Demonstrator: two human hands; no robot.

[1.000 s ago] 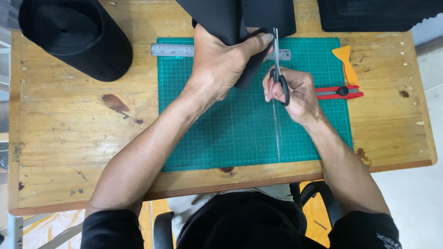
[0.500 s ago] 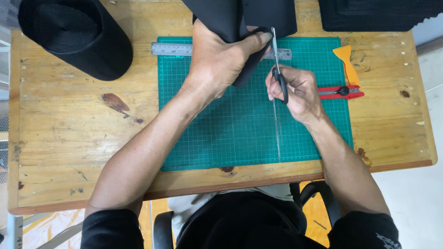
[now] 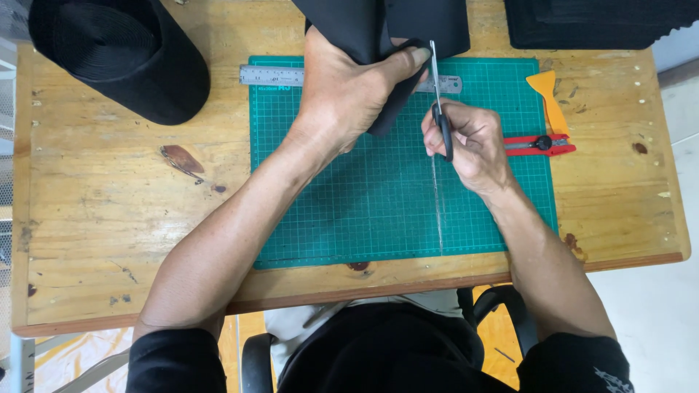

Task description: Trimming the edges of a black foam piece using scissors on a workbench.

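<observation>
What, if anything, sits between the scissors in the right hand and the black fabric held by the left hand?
Nothing visible does. The scissors in the right hand already meet the black fabric, their blades running up alongside the left hand thumb that pinches the fabric. The steel ruler lies flat on the green cutting mat, underneath.

Green gridded cutting mat (image 3: 364,211): near half bare, free passage. Steel ruler (image 3: 273,76) along its far edge, red utility knife (image 3: 539,145) and orange plastic scraper (image 3: 547,98) on its right side, black webbing roll (image 3: 116,54) well left.

Bright even daylight, soft shadows, sharp focus
</observation>
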